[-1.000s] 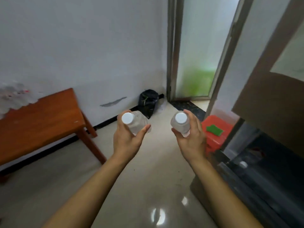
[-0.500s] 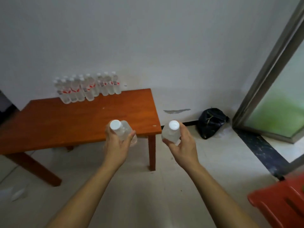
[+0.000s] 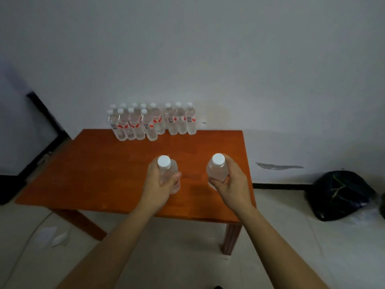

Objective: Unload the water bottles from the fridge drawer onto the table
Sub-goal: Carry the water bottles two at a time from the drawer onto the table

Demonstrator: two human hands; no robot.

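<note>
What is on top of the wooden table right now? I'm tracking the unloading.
A cluster of capped water bottles stands along the wooden table's far edge by the wall; front ones hide some behind, so no exact count. Nothing else shows on it.

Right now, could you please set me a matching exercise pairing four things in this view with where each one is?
Things:
1. clear water bottle with white cap
2. cluster of clear red-labelled water bottles
3. black plastic bag
4. white paper scraps

Places:
A. floor, right of the orange wooden table
B. floor, by the table's left leg
C. in the left hand
D. table's far edge, by the wall

Pairs: 1-C, 2-D, 3-A, 4-B
</note>
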